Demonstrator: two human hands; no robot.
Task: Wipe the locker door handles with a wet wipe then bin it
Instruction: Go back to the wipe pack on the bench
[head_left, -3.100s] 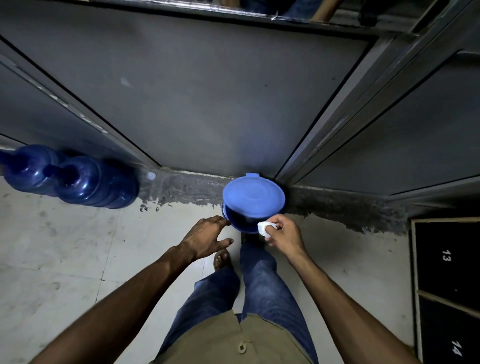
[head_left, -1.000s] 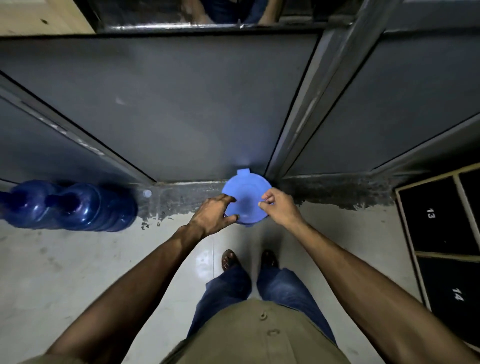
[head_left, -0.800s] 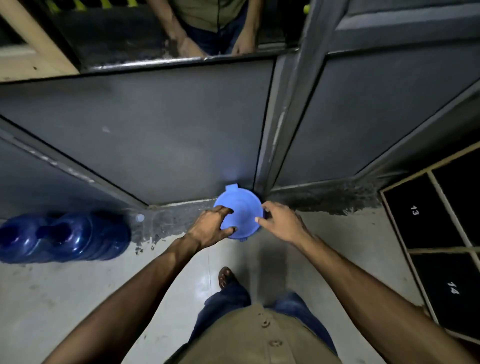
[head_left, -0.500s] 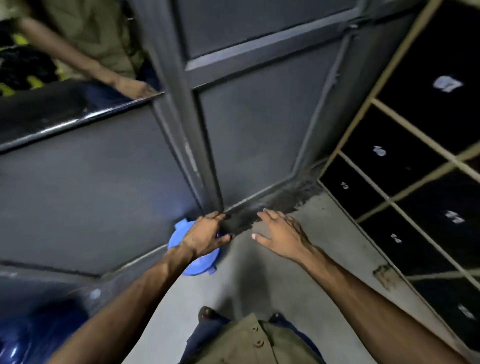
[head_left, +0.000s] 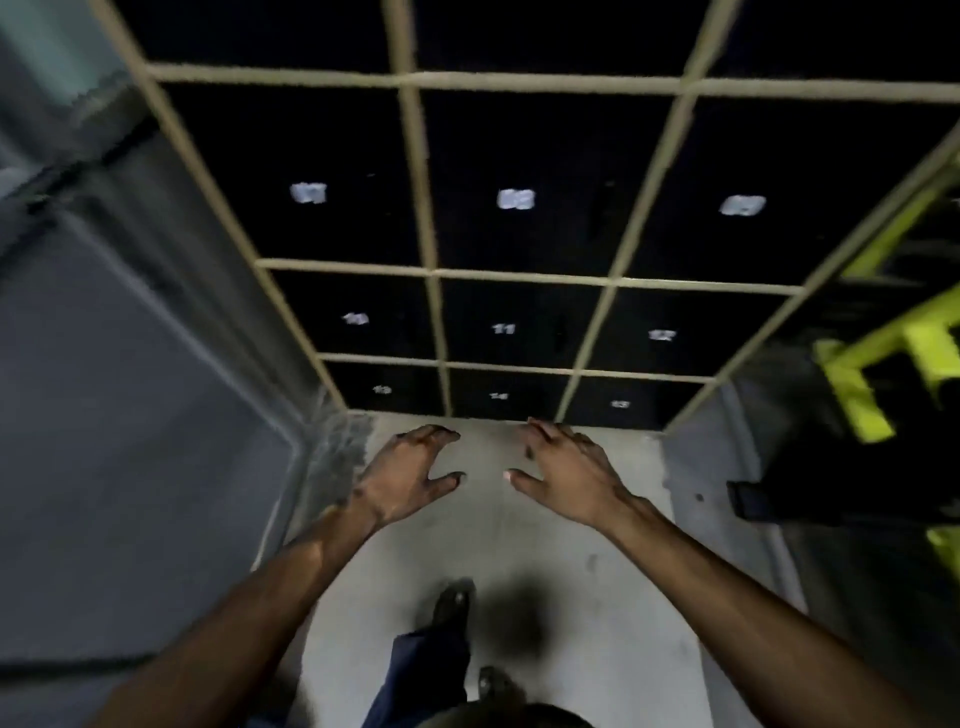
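Pale concrete floor is lying below both hands. The left hand is hovering palm down with its fingers loosely spread and slightly bent, thumb out to the side, holding nothing and touching nothing. The right hand is mirroring it just beside, fingers spread wide and gently curved, also gripping nothing. A narrow gap of floor is showing between the two thumbs.

Just beyond the fingertips, the locker doors are standing in a grid of black panels, three across, divided by a beige frame. The bottom row is sitting nearest the fingertips, at floor level. White number labels are showing on each door; motion blur is making the upper ones unreadable. The door handles are too dark and blurred to make out.

Left of the left fingers, a grey metal panel is running along the floor edge. Right of the right fingers, a yellow-green structure is standing against a dark background, well apart from the hand. Nearer the body than the fingers, a foot and a blue trouser leg are showing above the floor.
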